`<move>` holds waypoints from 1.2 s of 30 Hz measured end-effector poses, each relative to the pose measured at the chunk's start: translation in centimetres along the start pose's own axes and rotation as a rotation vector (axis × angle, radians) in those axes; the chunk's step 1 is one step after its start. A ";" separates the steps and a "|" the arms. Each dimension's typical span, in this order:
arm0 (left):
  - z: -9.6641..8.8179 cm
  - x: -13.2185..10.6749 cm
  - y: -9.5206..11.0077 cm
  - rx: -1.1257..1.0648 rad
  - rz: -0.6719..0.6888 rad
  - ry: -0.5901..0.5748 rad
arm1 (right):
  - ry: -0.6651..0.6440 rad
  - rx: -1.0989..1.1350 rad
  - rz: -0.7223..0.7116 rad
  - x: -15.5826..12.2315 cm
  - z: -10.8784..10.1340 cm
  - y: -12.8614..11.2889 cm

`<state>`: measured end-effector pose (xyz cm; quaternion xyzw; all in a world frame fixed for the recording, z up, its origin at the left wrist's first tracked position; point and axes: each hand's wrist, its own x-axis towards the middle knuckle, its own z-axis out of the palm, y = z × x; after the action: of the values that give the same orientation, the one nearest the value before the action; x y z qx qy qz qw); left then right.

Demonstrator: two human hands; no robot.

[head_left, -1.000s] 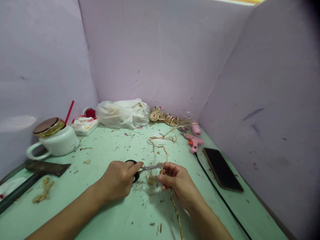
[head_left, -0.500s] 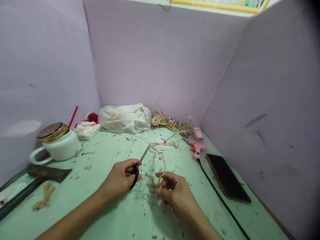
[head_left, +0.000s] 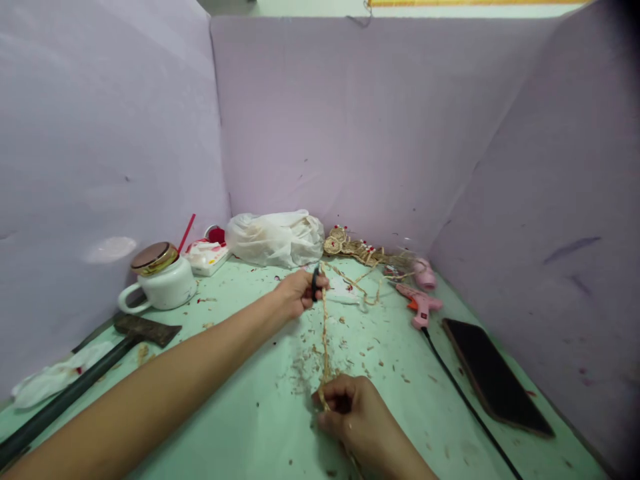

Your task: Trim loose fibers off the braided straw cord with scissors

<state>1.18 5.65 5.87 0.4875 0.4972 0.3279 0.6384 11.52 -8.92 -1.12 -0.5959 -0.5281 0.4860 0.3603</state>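
My left hand (head_left: 296,293) reaches forward over the table. It is closed on scissors (head_left: 315,284), of which only a black handle loop shows; the blades are hidden. The left fingertips are also at a twisted straw-coloured cord (head_left: 325,333), apparently pinching it. My right hand (head_left: 356,417) is closed nearer to me, with the cord between thumb and fingers. Between the hands the cord runs nearly straight. Its far part bends away to the right on the table, and its near end passes under my right hand. Small fibre scraps lie beside it.
On the left stand a white mug (head_left: 167,287) with a gold-rimmed lid, and a hammer-like tool (head_left: 145,329). A white plastic bag (head_left: 275,239) and coiled straw pieces (head_left: 350,247) line the back. Right are a pink glue gun (head_left: 421,303) with its black cable and a phone (head_left: 493,373).
My left hand has moved forward and right with the scissors, up to the cord. The cord now runs straighter between my hands. The camera view has shifted left.
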 end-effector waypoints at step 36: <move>-2.6 8.2 -6.9 0.102 0.671 0.458 | 0.037 0.457 -0.005 1.1 -0.9 -0.6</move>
<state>0.63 11.71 -3.35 0.5681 0.4555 0.5928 0.3440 12.20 -7.70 -0.57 -0.5064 -0.3988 0.5811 0.4968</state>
